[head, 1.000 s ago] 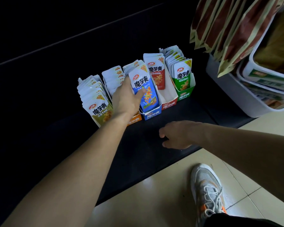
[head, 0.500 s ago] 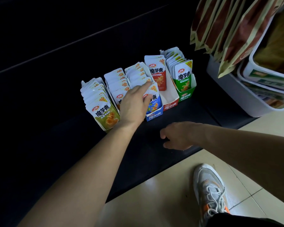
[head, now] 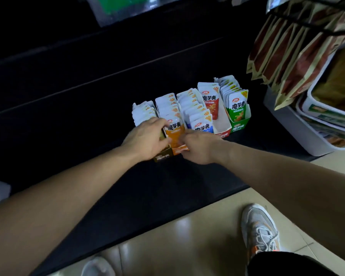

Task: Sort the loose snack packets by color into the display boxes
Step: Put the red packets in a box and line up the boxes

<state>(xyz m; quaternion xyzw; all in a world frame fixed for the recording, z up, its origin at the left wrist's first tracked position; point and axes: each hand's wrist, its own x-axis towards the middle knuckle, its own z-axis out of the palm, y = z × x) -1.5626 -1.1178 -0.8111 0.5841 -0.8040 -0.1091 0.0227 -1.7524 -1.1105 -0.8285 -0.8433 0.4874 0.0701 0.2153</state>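
As the right hand [head: 199, 147] pinches it, glossy orange packet [head: 174, 135] stands.

Both forearms are extended forward, hands close together. Left hand [head: 147, 140] is held palm down, fingers bent, grip unclear. Right hand [head: 199, 149] fingers are pinched on orange packet [head: 174, 136].

On a dark shelf [head: 108, 176] stand 5 display boxes [head: 238, 126] in a row; the left hand [head: 147, 140] and right hand [head: 199, 147] both grip the front orange packet [head: 175, 135] by its edges.
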